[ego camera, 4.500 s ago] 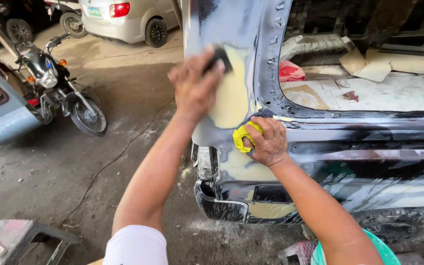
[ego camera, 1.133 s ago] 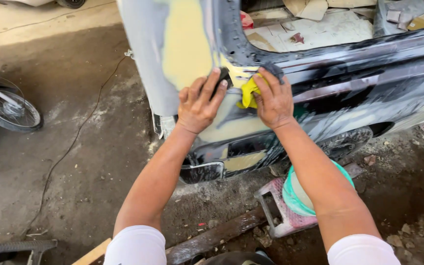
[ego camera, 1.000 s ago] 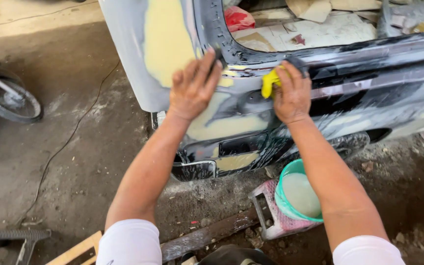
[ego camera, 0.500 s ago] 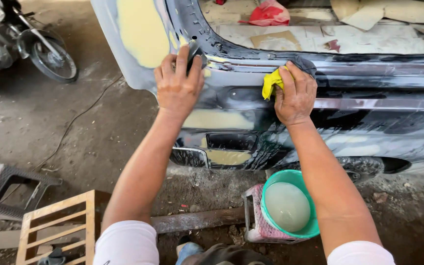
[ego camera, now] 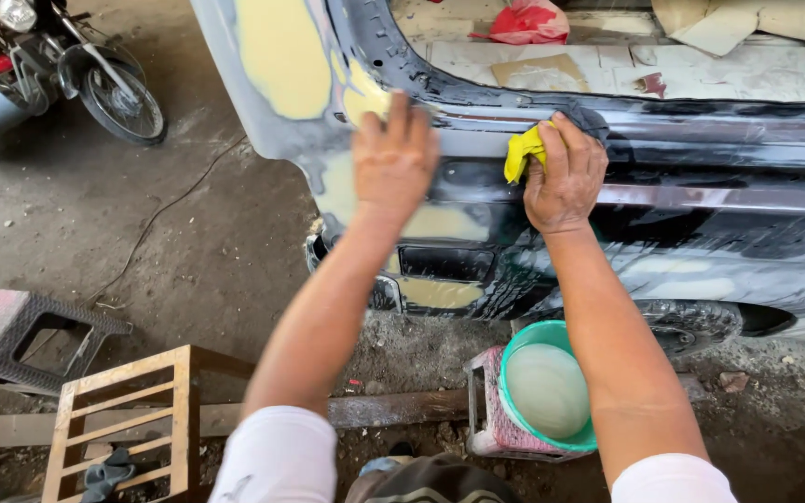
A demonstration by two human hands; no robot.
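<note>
Rough, dirty concrete floor (ego camera: pixel 142 242) across the left half of the frame, grey and stained, lit by daylight from the upper left. Thin dark cable (ego camera: pixel 170 210) snaking over it toward centre. Motorcycle (ego camera: pixel 67 65) parked in the upper left corner, front wheel turned toward the middle. Overturned dark plastic stool (ego camera: pixel 20 340) at the left edge, lower down. Pale wooden frame stool (ego camera: pixel 128 419) in the lower left, a dark rag (ego camera: pixel 104 470) draped on a low rung. Long weathered plank (ego camera: pixel 384 410) flat along the bottom. Loose dirt and rubble (ego camera: pixel 775 391) at lower right.
</note>
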